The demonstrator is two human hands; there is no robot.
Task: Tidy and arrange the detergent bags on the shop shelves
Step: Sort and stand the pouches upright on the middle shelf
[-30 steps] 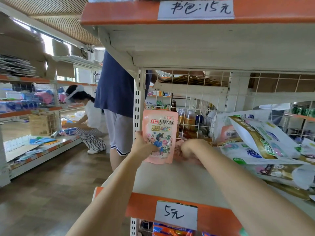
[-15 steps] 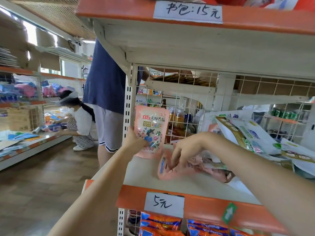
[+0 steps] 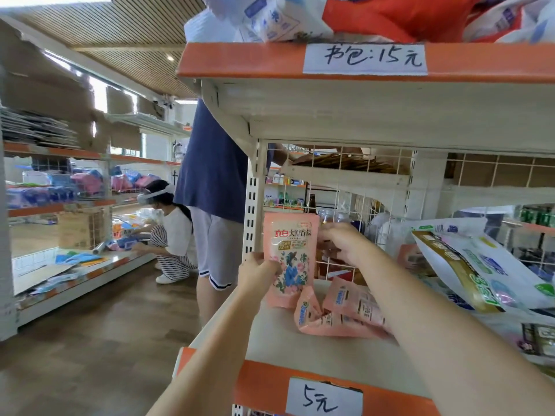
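A pink detergent bag (image 3: 290, 253) stands upright at the left end of the cream shelf (image 3: 300, 349). My left hand (image 3: 259, 271) pinches its lower left edge. My right hand (image 3: 342, 241) has its fingers curled at the bag's upper right edge, beside the wire back panel. Two more pink bags (image 3: 339, 310) lie flat and crumpled just right of the standing one. Larger white and gold detergent bags (image 3: 480, 268) lean in a loose pile at the right of the shelf.
A person in a blue shirt (image 3: 216, 187) stands just left of the shelf post. Another person (image 3: 171, 232) crouches at the far shelving across the aisle. Price labels (image 3: 324, 399) sit on the orange shelf edges. Packaged goods (image 3: 390, 16) fill the shelf above.
My right hand has left the flat pink bags and risen to the upright bag's top right edge. The left hand keeps its hold on the upright bag.
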